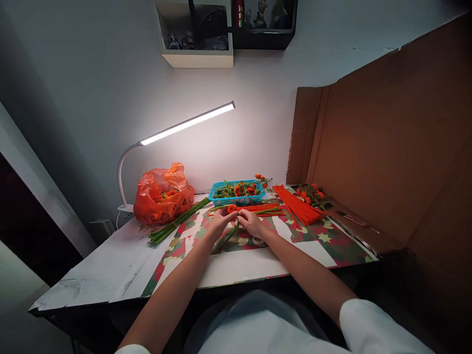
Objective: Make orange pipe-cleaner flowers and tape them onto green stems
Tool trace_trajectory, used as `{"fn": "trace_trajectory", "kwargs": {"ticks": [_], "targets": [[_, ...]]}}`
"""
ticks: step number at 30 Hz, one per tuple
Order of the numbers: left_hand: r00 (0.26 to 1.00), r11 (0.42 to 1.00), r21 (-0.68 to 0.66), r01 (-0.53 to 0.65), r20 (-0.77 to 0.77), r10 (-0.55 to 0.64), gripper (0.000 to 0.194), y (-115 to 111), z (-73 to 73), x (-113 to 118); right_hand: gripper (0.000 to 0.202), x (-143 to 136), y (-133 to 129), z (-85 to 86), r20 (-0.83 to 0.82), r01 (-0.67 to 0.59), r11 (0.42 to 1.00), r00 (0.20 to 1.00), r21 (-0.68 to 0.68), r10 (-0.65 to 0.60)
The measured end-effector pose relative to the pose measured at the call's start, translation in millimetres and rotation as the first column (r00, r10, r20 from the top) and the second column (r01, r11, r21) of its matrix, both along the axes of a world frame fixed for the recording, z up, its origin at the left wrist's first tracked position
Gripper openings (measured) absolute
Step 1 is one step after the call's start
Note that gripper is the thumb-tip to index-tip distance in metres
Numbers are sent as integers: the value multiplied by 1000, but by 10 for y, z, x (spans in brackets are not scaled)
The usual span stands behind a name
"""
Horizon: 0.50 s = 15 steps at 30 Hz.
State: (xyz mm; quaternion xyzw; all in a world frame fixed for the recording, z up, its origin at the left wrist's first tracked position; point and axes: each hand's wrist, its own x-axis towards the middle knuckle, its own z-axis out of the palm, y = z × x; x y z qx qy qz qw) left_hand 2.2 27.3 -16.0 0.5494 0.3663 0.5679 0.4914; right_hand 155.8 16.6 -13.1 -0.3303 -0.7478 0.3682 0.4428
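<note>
An orange flower [232,209] on a green stem is between my two hands, over the middle of the table. My left hand [221,220] is closed with its fingertips at the flower, pinching it just under the head. Close beside it, my right hand [250,222] has its thumb and finger pinched at the stem; the small part between those fingertips is too small to make out. The green stem slants down to the left below the hands. Right behind them lie orange strips [267,208] and green stems.
A blue basket [238,200] of orange flowers stands behind my hands. To the left are a green stem bundle [179,221], an orange plastic bag [162,196] and a lit lamp [188,123]. Orange strips [298,206], more flowers [309,194] and a cardboard sheet [387,137] are at the right.
</note>
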Motion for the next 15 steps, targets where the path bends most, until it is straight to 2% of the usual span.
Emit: {"fn": "trace_trajectory", "kwargs": {"ticks": [3, 11, 15], "targets": [[999, 999, 15, -29, 37, 28, 50, -5, 15, 9, 16, -6, -3, -16, 28, -5, 1000, 1000, 3, 5], [994, 994, 102, -30, -106, 40, 41, 31, -17, -5, 13, -1, 50, -64, 24, 57, 998, 998, 24, -58], [994, 991, 128, -25, -100, 38, 41, 61, -57, -14, 13, -3, 36, -59, 33, 62, 998, 998, -7, -62]]}}
